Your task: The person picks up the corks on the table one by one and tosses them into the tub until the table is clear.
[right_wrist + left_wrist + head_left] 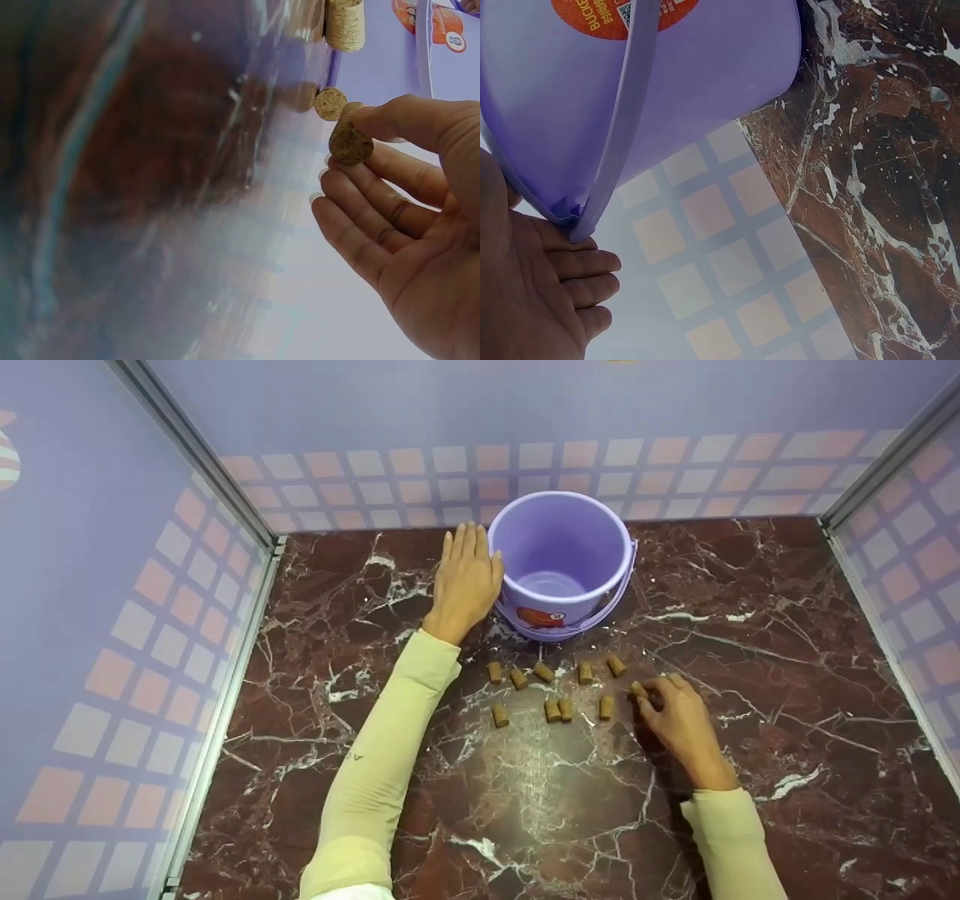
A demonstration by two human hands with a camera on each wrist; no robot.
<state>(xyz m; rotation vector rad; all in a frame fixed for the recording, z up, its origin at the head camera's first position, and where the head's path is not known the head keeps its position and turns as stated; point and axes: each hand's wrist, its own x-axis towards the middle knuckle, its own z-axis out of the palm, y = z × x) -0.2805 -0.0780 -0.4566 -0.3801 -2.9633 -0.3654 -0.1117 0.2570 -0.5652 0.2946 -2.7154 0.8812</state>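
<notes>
A purple bucket [555, 619] stands upright by the back wall, its handle hanging down at the front. My left hand [465, 581] rests against the bucket's left side with fingers straight. In the left wrist view, the fingers of this left hand [536, 296] lie beside the joint of the bucket handle [626, 97]. Between thumb and fingers, my right hand [681, 724] pinches a cork [351, 139], close to the tabletop. Several other corks, such as this cork [605, 707], lie scattered in front of the bucket, left of the right hand.
Beneath everything is a dark red marbled tabletop [525, 802] with white veins. Lilac walls with a pink and white square pattern enclose it at the back [405, 484] and both sides. An orange label [540, 617] is on the bucket's front.
</notes>
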